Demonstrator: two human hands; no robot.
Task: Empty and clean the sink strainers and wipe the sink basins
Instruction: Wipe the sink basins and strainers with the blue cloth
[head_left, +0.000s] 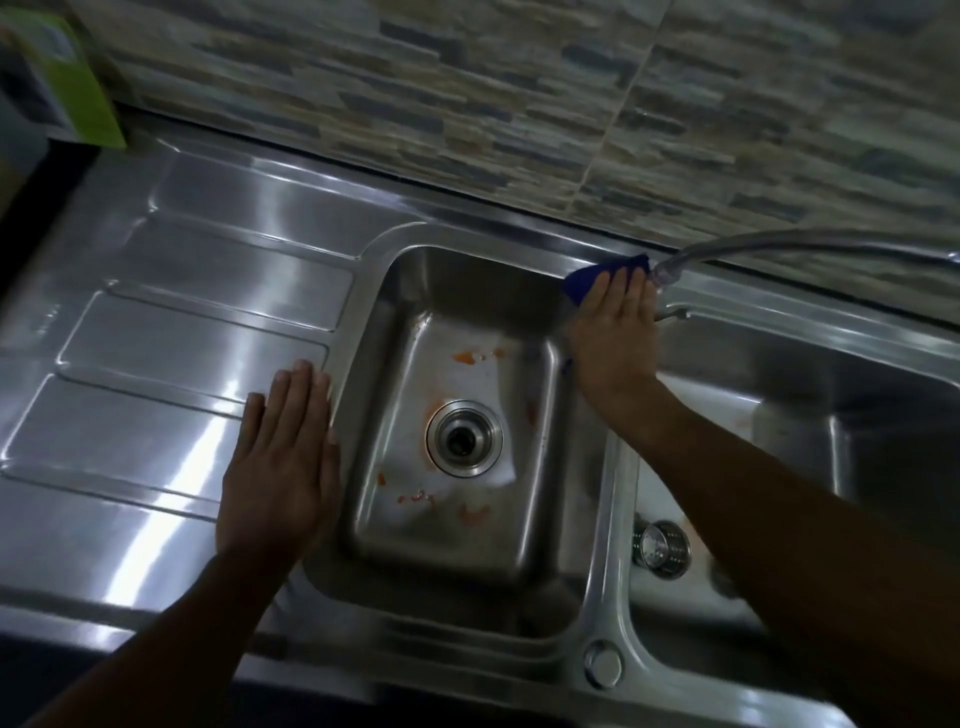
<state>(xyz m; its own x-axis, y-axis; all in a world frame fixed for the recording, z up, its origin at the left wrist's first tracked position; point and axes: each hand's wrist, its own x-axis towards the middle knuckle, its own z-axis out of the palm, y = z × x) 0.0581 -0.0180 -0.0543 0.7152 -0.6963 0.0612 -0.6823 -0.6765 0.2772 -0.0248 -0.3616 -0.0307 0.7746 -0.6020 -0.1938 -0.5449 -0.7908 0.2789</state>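
A steel double sink fills the view. The left basin has orange food smears on its floor around an open drain with no strainer in it. A perforated metal strainer lies in the right basin, partly hidden by my right forearm. My right hand presses a blue cloth flat on the rim at the far right corner of the left basin. My left hand rests flat, fingers together, on the drainboard beside the left basin, holding nothing.
A flexible tap hose reaches in from the right, its nozzle just beyond my right fingertips. A green box stands at the far left corner. A stone-pattern tiled wall runs behind the sink. A round plug fitting sits on the near rim.
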